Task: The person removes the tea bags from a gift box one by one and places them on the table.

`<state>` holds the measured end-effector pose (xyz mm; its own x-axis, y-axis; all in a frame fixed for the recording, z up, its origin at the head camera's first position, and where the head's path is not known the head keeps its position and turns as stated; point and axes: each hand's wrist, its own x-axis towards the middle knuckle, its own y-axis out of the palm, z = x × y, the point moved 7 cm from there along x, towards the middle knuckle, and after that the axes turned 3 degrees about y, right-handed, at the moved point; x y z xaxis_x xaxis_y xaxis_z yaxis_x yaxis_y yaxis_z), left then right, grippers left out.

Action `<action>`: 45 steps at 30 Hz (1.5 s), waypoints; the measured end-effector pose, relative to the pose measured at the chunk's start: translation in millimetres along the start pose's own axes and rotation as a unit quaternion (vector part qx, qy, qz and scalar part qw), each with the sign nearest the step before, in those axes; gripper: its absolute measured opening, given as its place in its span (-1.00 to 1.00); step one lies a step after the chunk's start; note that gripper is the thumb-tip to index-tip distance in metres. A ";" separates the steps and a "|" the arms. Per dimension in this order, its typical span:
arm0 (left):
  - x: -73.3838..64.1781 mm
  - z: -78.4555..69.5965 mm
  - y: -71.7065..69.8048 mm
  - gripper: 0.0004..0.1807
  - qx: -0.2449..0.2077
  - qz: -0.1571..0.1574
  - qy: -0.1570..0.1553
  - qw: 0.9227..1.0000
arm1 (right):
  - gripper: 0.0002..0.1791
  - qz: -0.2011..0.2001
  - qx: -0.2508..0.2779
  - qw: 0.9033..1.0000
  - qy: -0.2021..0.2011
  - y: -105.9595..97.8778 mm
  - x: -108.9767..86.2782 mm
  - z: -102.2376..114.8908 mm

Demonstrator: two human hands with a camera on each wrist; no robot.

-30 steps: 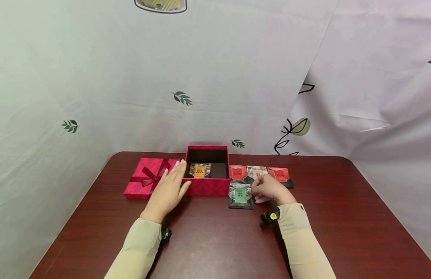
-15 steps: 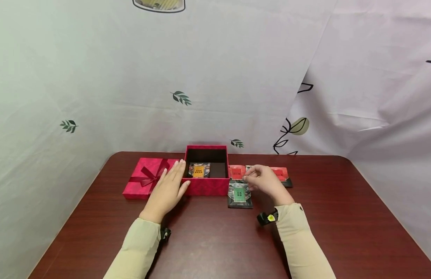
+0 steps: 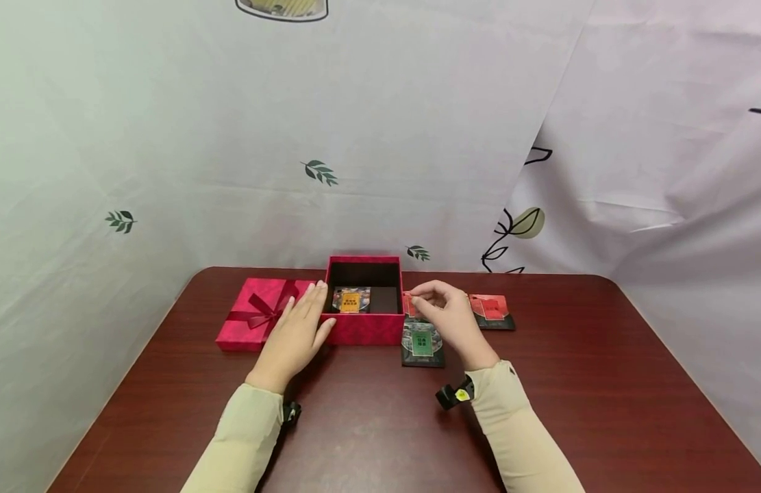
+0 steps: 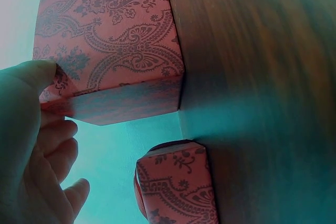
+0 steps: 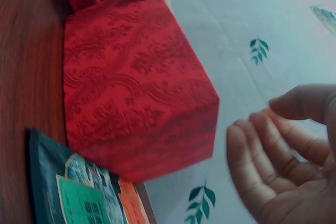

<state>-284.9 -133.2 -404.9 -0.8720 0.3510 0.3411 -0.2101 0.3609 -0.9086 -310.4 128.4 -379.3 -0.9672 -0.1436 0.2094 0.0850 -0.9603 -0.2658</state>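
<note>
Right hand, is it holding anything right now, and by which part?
Nothing shows in its grip: the right hand hovers with fingers curled, and the wrist view shows them empty.

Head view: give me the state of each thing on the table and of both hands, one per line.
Red box: open, upright, lid off.
Lid: flat on the table left of the box, bow up.
Orange-label packet: lying inside the box.
Green-label packet: flat on the table, right of the box.
Red packet: flat on the table, far right.
Left hand: fingers straight, against the box's left side.
Right hand: raised, fingers curled; contents hidden.
</note>
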 end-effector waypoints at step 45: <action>-0.9 1.7 1.0 -0.23 0.000 -0.002 0.002 1.000 | -0.61 0.041 -0.144 0.982 0.112 96.3 65.0 9.2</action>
<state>-285.1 -134.5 -406.5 -0.8698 0.3521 0.3457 -0.2136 0.3629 -0.9070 -362.9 24.4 -382.7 -0.9911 -0.1299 -0.0280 0.1245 -0.8351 -0.5358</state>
